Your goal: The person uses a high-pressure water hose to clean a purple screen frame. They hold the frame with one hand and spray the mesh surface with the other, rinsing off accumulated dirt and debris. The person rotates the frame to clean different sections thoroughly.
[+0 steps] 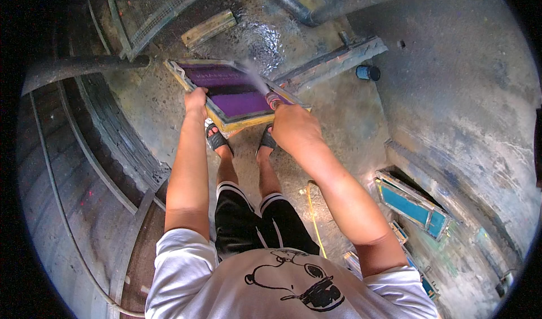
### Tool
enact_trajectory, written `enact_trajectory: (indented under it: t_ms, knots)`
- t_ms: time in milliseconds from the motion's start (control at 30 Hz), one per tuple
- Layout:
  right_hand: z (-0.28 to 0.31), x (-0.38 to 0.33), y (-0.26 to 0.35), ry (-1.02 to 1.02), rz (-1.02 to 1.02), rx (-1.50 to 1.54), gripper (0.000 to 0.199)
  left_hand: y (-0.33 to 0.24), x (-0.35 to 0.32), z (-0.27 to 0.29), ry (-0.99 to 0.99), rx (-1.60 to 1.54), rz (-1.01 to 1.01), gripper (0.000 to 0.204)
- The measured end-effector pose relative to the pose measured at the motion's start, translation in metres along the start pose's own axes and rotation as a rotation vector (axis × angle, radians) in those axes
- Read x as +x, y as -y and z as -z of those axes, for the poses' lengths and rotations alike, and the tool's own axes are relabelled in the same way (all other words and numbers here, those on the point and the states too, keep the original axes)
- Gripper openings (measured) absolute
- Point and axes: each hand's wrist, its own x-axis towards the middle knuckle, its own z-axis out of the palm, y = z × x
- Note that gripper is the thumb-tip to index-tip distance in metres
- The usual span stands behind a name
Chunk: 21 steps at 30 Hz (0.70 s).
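A screen printing frame [248,121] with a yellowish border and purple mesh is held tilted in front of me, above my feet. My left hand [196,102] grips its left edge, with the fingers partly hidden behind it. My right hand [297,128] is closed around a hose nozzle [273,99] over the frame's right part. A pale jet of spray [257,80] leaves the nozzle and strikes the mesh toward the far side. A dark band crosses the mesh between two purple areas.
Wet concrete floor [271,40] lies beyond the frame, with a wooden block [209,29] on it. A low ledge [333,65] runs to the right, near a dark cup [368,73]. Teal-meshed frames [415,203] lean at the right wall. A yellow hose [314,217] trails beside my right leg.
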Motion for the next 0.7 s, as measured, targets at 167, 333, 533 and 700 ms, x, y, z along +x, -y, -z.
enact_trajectory:
  t_ms: [167,333,533,700]
  knots:
    - [0.003,0.000,-0.002,0.074,0.072,-0.036,0.033,0.004,0.007,0.003,0.025,0.010,-0.002,0.032]
    - [-0.012,0.010,-0.008,-0.008,0.082,0.012,0.032,0.007,0.015,0.007,0.024,0.001,0.006,0.030]
    - [-0.016,0.016,-0.015,-0.021,0.097,0.045,0.030,0.002,0.004,0.001,0.025,0.011,0.048,0.029]
    - [-0.023,0.030,-0.017,0.031,0.058,0.089,0.034,0.002,0.008,0.003,0.046,0.011,0.064,0.033]
